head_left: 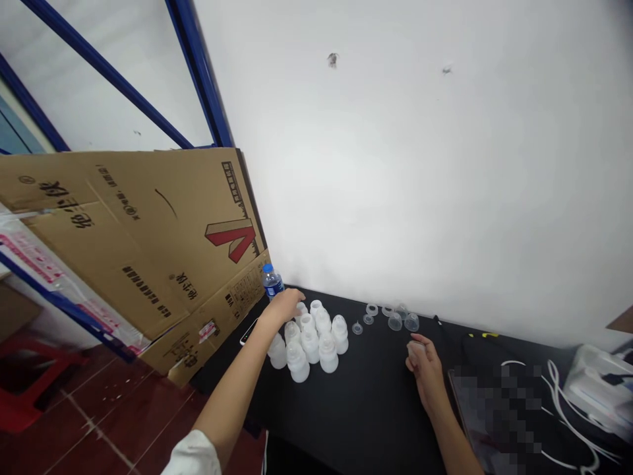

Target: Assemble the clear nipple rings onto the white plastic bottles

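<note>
My left hand (pixel 285 305) reaches over a cluster of several small white plastic bottles (pixel 311 343) standing on the black table (pixel 370 396); its fingers curl round one bottle at the back of the group. My right hand (pixel 422 359) rests on the table to the right, fingers curled round a small pale object that I cannot name. Several small clear caps (pixel 395 320) lie near the wall between the hands.
A blue-capped water bottle (pixel 271 282) stands behind my left hand, beside a big tilted cardboard box (pixel 148 244). A phone (pixel 248 332) lies at the table's left edge. White cables (pixel 558 396) and a white device (pixel 601 389) lie at right. A white wall rises behind.
</note>
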`<state>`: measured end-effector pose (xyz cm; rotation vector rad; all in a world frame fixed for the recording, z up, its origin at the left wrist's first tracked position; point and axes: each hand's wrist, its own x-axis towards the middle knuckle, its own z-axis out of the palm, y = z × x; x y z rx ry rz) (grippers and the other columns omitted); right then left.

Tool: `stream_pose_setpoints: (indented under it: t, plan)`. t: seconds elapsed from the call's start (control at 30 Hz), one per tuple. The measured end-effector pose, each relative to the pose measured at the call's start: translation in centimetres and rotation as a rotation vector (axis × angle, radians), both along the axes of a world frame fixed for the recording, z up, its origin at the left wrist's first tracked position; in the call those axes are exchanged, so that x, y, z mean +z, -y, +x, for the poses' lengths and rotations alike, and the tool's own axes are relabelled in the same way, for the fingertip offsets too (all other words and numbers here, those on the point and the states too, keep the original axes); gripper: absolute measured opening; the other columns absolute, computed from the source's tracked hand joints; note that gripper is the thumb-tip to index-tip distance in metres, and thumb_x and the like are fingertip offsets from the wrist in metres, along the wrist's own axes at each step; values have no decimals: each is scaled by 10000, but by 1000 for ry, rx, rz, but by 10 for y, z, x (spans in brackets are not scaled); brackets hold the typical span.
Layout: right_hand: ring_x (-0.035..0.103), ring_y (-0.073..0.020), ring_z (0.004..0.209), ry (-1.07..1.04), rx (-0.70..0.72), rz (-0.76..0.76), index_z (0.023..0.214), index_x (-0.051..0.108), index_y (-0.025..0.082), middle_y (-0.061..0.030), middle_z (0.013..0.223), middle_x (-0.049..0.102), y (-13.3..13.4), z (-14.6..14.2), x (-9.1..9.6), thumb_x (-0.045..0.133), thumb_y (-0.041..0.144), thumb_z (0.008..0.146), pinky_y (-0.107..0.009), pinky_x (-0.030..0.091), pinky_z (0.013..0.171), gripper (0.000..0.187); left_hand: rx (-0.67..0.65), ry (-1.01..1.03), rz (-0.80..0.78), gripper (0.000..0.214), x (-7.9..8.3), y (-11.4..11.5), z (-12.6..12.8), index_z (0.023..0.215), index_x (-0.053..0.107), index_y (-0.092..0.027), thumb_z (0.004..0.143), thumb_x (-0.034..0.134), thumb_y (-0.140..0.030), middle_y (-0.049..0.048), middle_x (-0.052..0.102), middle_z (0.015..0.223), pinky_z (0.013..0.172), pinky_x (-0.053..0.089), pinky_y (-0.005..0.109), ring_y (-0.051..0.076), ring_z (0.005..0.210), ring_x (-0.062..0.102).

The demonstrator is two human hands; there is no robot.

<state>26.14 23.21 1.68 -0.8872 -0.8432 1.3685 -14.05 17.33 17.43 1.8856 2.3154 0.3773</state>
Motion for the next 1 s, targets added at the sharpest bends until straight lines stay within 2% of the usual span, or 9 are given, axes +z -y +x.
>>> stream_pose_setpoints:
  t: [0.1, 0.23, 0.4, 0.5, 0.57, 0.63, 0.73, 0.83, 1.0]
  plan:
    - [512, -104, 519, -33, 9, -39, 1067, 715, 224, 30, 781, 660, 2, -1, 4, 938, 505, 714, -235, 433, 452, 503, -17, 5, -28, 286, -3, -12, -3, 884, 821, -223, 655, 907, -75, 86, 847, 1010, 808, 542, 298, 288, 969, 801]
    - [596, -141, 557, -49, 46, -28, 1077, 721, 214, -48, 930, 780, 4, -3, 6, 931, 524, 733, -272, 474, 475, 508, -12, -19, -4, 279, -4, -13, -8, 841, 787, -205, 635, 928, -81, 68, 813, 921, 770, 529, 279, 264, 890, 786]
    - [652, -156, 633, -9, 30, 23, 1168, 730, 208, -110, 1075, 841, 1, -6, -2, 1016, 503, 665, -281, 535, 547, 650, 31, -95, 187, 205, 12, -2, -7, 1092, 758, -161, 889, 777, -176, 156, 751, 1156, 944, 556, 369, 309, 1080, 753]
    - [710, -190, 702, 29, 56, 32, 1162, 764, 184, -157, 1148, 846, 0, -9, -6, 1020, 519, 663, -287, 559, 573, 653, -14, -46, 481, 248, 27, 9, 12, 1220, 716, -160, 1007, 684, -281, 155, 711, 1214, 956, 586, 394, 285, 1061, 745]
    - [734, -206, 704, 36, 97, 15, 1122, 789, 171, -176, 1153, 844, 0, -10, -7, 967, 589, 721, -294, 565, 562, 606, -165, 72, 723, 264, 33, 18, 38, 1230, 717, -196, 1013, 708, -344, 112, 720, 1192, 913, 613, 382, 248, 974, 746]
    - [741, -214, 642, -12, 164, -27, 1075, 788, 166, -188, 1089, 850, 3, -12, -6, 890, 686, 765, -311, 571, 535, 615, -325, 177, 776, 283, 33, 27, 72, 1280, 717, -238, 1018, 718, -344, 88, 725, 1230, 897, 624, 373, 215, 929, 742]
    - [758, -218, 608, -69, 272, -70, 1086, 751, 183, -160, 975, 855, 6, -15, -4, 849, 701, 801, -304, 584, 520, 599, -511, 287, 727, 296, 19, 32, 125, 1301, 727, -258, 1008, 730, -300, 83, 737, 1211, 875, 631, 364, 219, 967, 737]
    - [758, -210, 575, -117, 353, -93, 1064, 719, 198, -83, 825, 822, 7, -18, -4, 843, 680, 819, -289, 595, 507, 554, -614, 365, 620, 303, -9, 24, 168, 1311, 722, -249, 1008, 704, -251, 97, 730, 1225, 935, 628, 383, 235, 1059, 733]
    - [741, -199, 531, -133, 378, -102, 937, 690, 190, -23, 703, 743, 9, -20, -5, 867, 665, 797, -275, 589, 478, 526, -589, 554, 604, 389, -68, -4, 206, 1407, 670, -235, 1026, 701, -306, 126, 740, 1291, 1005, 620, 418, 259, 1155, 738]
